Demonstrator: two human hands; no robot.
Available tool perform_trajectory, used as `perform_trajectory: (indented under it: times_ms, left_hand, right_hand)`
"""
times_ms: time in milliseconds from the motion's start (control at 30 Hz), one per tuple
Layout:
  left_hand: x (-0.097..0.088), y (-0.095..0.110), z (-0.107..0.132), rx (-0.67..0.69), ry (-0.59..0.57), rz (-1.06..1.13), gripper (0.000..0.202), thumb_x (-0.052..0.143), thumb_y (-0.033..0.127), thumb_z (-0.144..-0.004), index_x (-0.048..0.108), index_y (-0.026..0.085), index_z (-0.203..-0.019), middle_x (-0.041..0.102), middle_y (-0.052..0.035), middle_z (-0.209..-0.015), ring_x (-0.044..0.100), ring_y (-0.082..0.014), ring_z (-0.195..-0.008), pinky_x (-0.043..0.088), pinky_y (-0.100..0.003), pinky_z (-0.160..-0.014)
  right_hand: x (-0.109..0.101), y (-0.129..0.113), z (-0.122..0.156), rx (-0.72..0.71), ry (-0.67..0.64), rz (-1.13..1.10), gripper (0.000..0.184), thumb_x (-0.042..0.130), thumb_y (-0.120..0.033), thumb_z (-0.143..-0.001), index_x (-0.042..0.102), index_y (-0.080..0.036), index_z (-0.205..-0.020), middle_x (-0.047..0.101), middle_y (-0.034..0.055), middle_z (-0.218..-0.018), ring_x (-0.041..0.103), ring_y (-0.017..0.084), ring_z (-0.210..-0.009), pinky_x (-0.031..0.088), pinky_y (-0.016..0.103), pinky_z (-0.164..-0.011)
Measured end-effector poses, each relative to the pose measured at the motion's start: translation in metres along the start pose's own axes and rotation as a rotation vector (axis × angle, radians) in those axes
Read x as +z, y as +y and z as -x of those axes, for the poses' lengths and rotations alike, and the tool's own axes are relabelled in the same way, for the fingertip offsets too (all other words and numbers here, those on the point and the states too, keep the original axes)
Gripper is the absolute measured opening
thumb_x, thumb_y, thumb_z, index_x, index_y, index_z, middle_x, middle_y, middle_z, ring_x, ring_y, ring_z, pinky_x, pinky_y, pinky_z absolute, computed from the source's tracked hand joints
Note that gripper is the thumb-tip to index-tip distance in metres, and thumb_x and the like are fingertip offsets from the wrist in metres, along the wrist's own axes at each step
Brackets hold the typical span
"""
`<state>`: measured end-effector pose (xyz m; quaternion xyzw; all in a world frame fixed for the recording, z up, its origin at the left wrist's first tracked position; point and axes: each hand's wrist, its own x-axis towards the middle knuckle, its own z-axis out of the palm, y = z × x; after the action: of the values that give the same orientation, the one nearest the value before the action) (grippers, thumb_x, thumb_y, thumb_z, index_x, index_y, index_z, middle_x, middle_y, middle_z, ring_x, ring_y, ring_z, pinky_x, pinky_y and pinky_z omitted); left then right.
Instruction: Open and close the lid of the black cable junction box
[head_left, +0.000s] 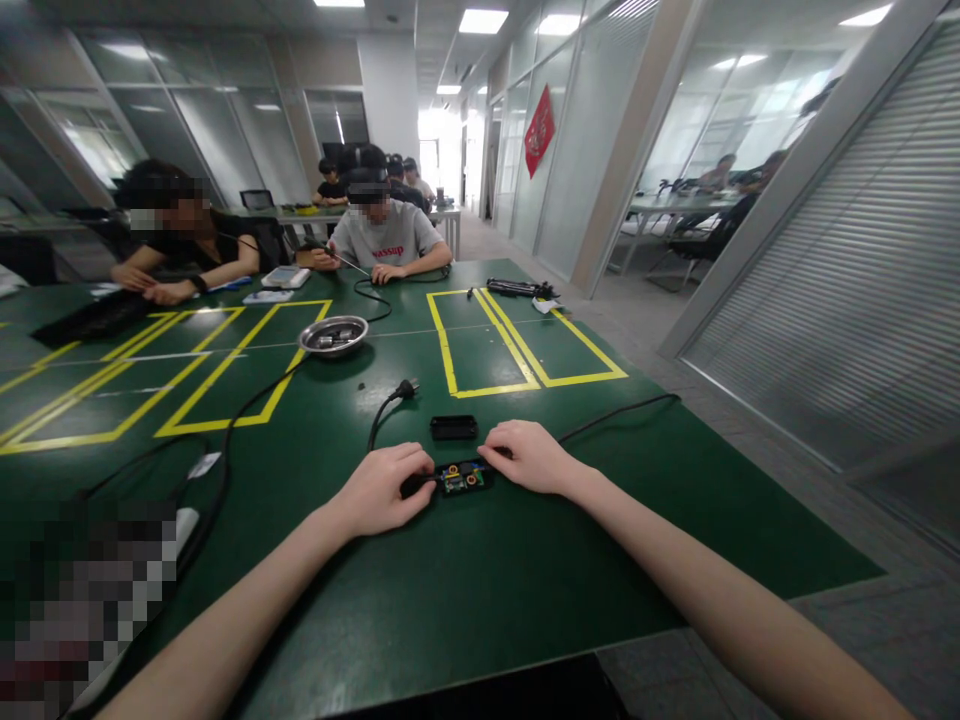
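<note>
Green counter (420, 610) underneath. Two black cords on it: plug cord (382, 412) at our 11 o'clock, second cord (622, 412) out toward 2. Our left grip (386, 490) sits at the housing's 9, closed on what looks like the plug cord's end. Our right grip (536, 457) sits between its 2 and 3, pinching the second cord by the housing. Open housing (466, 479), circuit board showing, lies between both grips; long axis 9-to-3, right end tipped toward 2. Neither hand clearly nearer. Loose cover (454, 427) lies just beyond at 12, roughly parallel, untouched.
</note>
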<state>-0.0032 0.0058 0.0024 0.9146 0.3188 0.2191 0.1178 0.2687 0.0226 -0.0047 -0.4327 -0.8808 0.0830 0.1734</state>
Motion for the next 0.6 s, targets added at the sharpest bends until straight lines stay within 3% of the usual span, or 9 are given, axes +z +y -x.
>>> perform_trajectory:
  times_ms: [233,433,533,600]
  left_hand:
    - [0.003,0.001,0.001,0.017,0.012,0.051,0.014,0.052,0.022,-0.096,0.065,0.021,-0.102,0.069,-0.0034,-0.090,0.064,-0.0169,-0.077,0.050,-0.027,-0.069]
    - [0.003,0.004,-0.001,0.048,-0.008,0.035,0.021,0.048,0.022,-0.100,0.063,0.020,-0.085,0.064,-0.0035,-0.083,0.062,-0.0165,-0.075,0.047,-0.026,-0.067]
    - [0.007,0.008,-0.002,0.049,-0.008,-0.021,0.013,0.063,0.031,-0.092,0.062,0.019,-0.086,0.064,-0.0036,-0.084,0.061,-0.0186,-0.078,0.047,-0.028,-0.068]
    - [0.010,0.009,-0.003,0.035,0.016,-0.109,0.021,0.070,0.037,-0.089,0.061,0.019,-0.083,0.065,-0.0032,-0.082,0.061,-0.0200,-0.077,0.047,-0.030,-0.069]
  right_hand:
    - [0.006,0.000,-0.003,0.067,0.004,-0.011,0.035,0.057,-0.032,-0.101,0.066,-0.021,-0.069,0.064,0.0018,-0.061,0.058,0.016,-0.059,0.028,0.028,-0.060]
    - [0.010,-0.001,-0.008,0.068,0.017,-0.007,0.025,0.061,-0.029,-0.099,0.074,-0.021,-0.079,0.068,0.0019,-0.063,0.061,0.016,-0.061,0.032,0.027,-0.062]
    - [0.011,0.000,-0.011,0.079,0.035,0.014,0.023,0.062,-0.027,-0.098,0.074,-0.021,-0.079,0.067,0.0012,-0.062,0.061,0.016,-0.061,0.031,0.027,-0.062]
    - [0.012,0.000,-0.012,0.100,0.044,0.007,0.021,0.063,-0.025,-0.096,0.073,-0.020,-0.078,0.065,-0.0001,-0.060,0.059,0.015,-0.060,0.031,0.026,-0.061]
